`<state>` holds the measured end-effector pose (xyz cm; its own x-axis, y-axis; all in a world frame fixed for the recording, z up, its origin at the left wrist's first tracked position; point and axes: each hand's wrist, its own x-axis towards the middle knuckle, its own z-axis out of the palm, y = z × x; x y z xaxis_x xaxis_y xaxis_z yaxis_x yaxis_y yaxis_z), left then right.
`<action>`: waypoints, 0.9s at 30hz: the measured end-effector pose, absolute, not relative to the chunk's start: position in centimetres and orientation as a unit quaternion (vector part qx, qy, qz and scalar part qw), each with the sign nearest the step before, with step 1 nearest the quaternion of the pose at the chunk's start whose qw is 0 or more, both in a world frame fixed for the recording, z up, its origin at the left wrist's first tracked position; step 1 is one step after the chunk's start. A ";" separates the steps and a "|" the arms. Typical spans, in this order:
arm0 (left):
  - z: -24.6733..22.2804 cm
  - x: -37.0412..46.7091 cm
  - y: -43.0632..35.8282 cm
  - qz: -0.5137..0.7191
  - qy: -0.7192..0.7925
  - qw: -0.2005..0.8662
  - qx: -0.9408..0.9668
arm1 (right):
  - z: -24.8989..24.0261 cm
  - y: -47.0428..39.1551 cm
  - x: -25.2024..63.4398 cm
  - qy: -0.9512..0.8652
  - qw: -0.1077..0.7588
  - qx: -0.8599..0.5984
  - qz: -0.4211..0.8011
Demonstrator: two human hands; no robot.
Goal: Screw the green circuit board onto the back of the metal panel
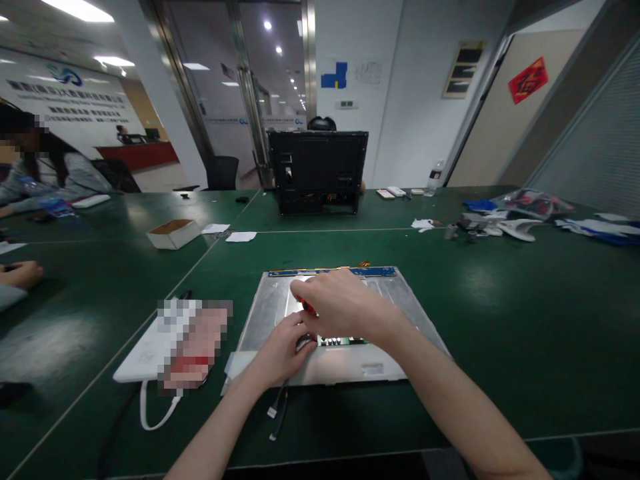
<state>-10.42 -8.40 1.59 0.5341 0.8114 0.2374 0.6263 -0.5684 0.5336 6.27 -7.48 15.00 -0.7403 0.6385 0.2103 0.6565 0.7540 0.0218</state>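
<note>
A flat silvery metal panel (345, 367) lies on the green table, with a blue circuit strip (383, 271) along its far edge. My right hand (343, 303) is closed round a red and black tool (309, 307), perhaps a screwdriver, over the panel's middle; its tip is hidden. Just below it, my left hand (287, 347) rests on the panel with its fingers drawn together; what they hold, if anything, is hidden. Beside my fingers a green circuit board (340, 341) shows in part. Dark cables with white plugs (273, 412) hang off the near edge.
Left of the panel are a white box-like object (137, 353) with a white cable (150, 420) and a blurred pinkish item. Farther off stand an open carton (174, 235), a black monitor housing (319, 170) and a bottle (434, 179). A person (65, 167) sits at the left.
</note>
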 end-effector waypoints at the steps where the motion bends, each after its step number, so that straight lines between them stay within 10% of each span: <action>1: 1.6 -10.4 -8.4 0.239 0.421 0.195 0.853 | 15.0 -7.5 6.3 -0.933 0.097 -0.343 -0.044; 27: 1.3 -10.5 -8.2 0.233 0.398 0.208 0.862 | 15.1 -7.5 6.5 -0.935 0.078 -0.346 -0.030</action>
<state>-10.48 -8.25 1.32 0.5739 0.7841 0.2365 0.5900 -0.5961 0.5446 6.46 -7.49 15.11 -0.7488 0.6416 0.1660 0.6511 0.7590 0.0033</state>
